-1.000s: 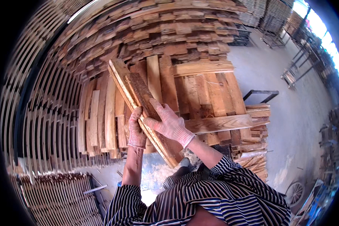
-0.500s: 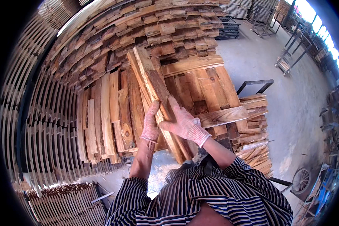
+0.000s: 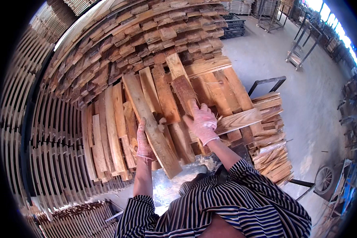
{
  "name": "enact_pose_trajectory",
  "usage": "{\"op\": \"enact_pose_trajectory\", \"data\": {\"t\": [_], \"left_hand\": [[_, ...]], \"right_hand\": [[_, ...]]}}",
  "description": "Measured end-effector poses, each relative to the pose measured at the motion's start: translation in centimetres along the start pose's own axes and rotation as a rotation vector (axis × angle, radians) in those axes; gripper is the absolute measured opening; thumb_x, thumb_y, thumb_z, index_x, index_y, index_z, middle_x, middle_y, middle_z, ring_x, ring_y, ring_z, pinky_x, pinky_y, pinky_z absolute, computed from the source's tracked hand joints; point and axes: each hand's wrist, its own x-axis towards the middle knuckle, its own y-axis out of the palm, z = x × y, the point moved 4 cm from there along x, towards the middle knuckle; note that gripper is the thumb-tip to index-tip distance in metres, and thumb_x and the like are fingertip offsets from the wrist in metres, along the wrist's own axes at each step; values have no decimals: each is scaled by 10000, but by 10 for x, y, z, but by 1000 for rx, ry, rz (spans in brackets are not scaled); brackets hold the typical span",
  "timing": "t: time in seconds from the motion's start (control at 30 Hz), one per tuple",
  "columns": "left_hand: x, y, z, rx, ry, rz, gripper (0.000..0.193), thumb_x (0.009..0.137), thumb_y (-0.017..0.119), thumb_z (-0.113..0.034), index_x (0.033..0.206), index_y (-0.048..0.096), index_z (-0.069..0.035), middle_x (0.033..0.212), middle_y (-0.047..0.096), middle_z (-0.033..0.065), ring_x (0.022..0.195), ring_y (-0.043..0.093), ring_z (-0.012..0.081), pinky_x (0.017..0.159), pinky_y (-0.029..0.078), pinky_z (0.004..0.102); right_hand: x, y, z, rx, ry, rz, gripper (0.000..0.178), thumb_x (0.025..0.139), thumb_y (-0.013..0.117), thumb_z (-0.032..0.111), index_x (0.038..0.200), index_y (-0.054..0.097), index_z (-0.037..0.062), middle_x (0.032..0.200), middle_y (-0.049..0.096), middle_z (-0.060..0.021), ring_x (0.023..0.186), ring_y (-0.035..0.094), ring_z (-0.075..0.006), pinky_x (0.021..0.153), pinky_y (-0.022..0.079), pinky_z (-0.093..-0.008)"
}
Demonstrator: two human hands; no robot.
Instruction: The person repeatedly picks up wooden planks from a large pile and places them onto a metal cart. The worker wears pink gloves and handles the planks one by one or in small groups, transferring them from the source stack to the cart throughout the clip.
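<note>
My left hand (image 3: 144, 141), in a pale pink work glove, grips a long plank (image 3: 152, 129). Its thumb lies along the plank's left edge and its fingertips show at the right edge. The plank is tilted over a layer of boards, its near end toward my body. My right hand (image 3: 203, 123), gloved alike, lies with fingers spread on a board with a dark bark-like patch (image 3: 183, 90). That board's near part is hidden under the hand. Beneath both hands, boards (image 3: 111, 127) lie side by side on the stack.
A tall stack of rough boards (image 3: 139, 35) rises behind. Slatted wood stacks (image 3: 55, 158) stand at left. A crosswise board (image 3: 238, 121) lies at right, near a black metal frame (image 3: 267, 81) and split wood pieces (image 3: 271, 158). A wheeled rack (image 3: 299, 51) and spoked wheel (image 3: 324, 178) stand farther right.
The boards held together between both hands have come apart. One plank stays in my left hand, farther left; the bark-patched board lies under my right hand, which has shifted slightly right.
</note>
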Motion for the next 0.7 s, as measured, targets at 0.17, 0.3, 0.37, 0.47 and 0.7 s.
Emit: {"op": "enact_pose_trajectory", "data": {"t": [0.17,0.3,0.37,0.47,0.7], "left_hand": [[-4,-46,-12,-64,7,-51,678,908,698,-615,1273,612,-50,1099,714,171,842,700,249,714,628,376],[-3,-53,-18,-87,4,13,668,929,689,-588,1266,612,-17,1069,710,174,862,706,259,744,630,373],[-3,-50,-19,-62,16,61,608,951,676,-565,1232,621,-28,1022,708,163,846,701,266,763,627,369],[5,-30,-11,-101,18,-37,566,965,662,-553,1214,626,-47,1007,708,156,840,699,267,771,626,371],[-5,-38,-18,-167,-15,133,627,972,658,-534,1345,584,-35,1173,684,205,883,704,295,791,630,384]], "right_hand": [[-3,36,16,58,-107,-51,704,994,561,478,1611,313,244,1347,557,-253,1210,595,-415,973,525,-518],[-1,37,16,135,-67,144,723,1004,562,453,1629,237,291,1359,557,-278,1232,581,-466,1005,499,-560],[6,10,25,274,-53,246,774,1012,545,485,1645,173,240,1367,554,-322,1227,590,-475,1020,488,-562],[65,28,12,349,-156,-50,814,1003,538,511,1633,187,134,1341,569,-336,1167,640,-470,961,523,-550],[52,49,14,326,5,170,748,1027,467,519,1583,241,71,1359,576,-327,1182,631,-474,1015,497,-543]]}}
